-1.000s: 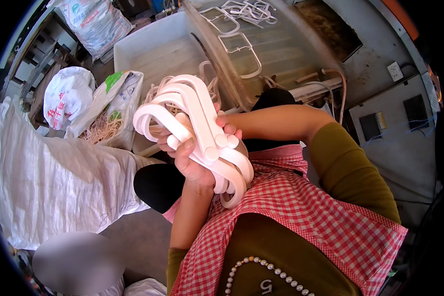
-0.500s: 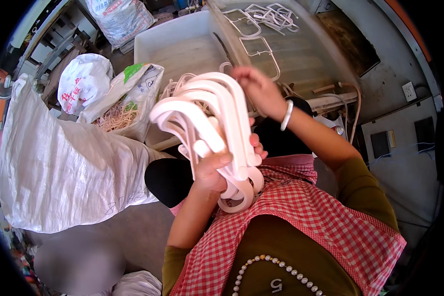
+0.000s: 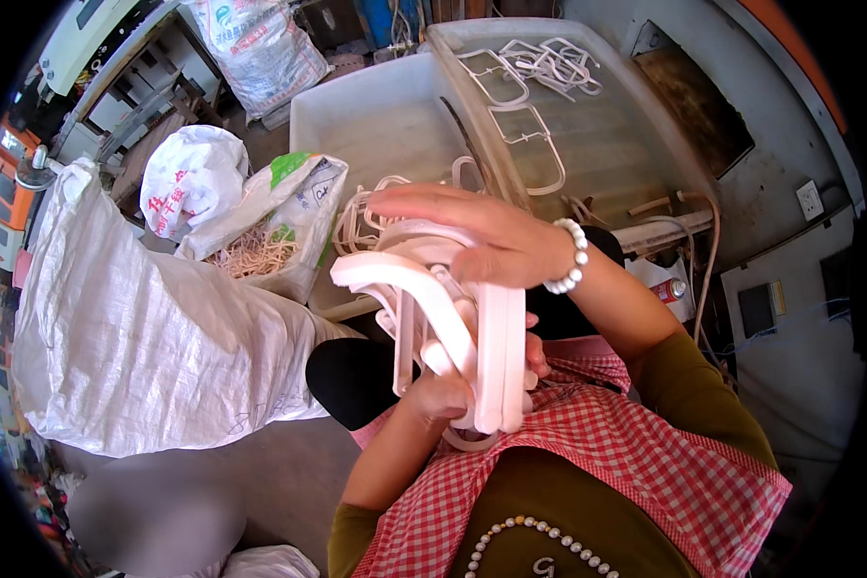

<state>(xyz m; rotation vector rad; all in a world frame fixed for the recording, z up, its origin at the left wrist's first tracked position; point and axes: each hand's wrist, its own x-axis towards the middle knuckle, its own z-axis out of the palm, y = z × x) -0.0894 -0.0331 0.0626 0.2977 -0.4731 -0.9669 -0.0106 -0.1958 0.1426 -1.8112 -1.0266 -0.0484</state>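
Note:
A bundle of pale pinkish-white plastic frames (image 3: 499,352) with rounded, bent ends stands upright in front of my lap. My left hand (image 3: 435,397) is closed round its lower part, the thumb on the near side and fingertips showing beyond the right edge. Across the top of the bundle lies my right hand (image 3: 501,236), its fingers stretched out to the left and the thumb apart from them. The palm is over the bent ends and hides part of them. Just beyond the hands, similar pale frames (image 3: 352,226) lie in a whitish tub (image 3: 308,116).
A second, larger tub (image 3: 636,106) holds several loose frames (image 3: 549,67) at the far right. An open bag of thin plastic scraps (image 3: 250,246) and a large white woven sack (image 3: 154,328) stand on my left. A hose (image 3: 715,241) hangs at the right tub's corner.
My right hand has come left and down from beside the bundle onto its top. The left hand and the bundle have moved lower and slightly right in the picture, as the view shifted.

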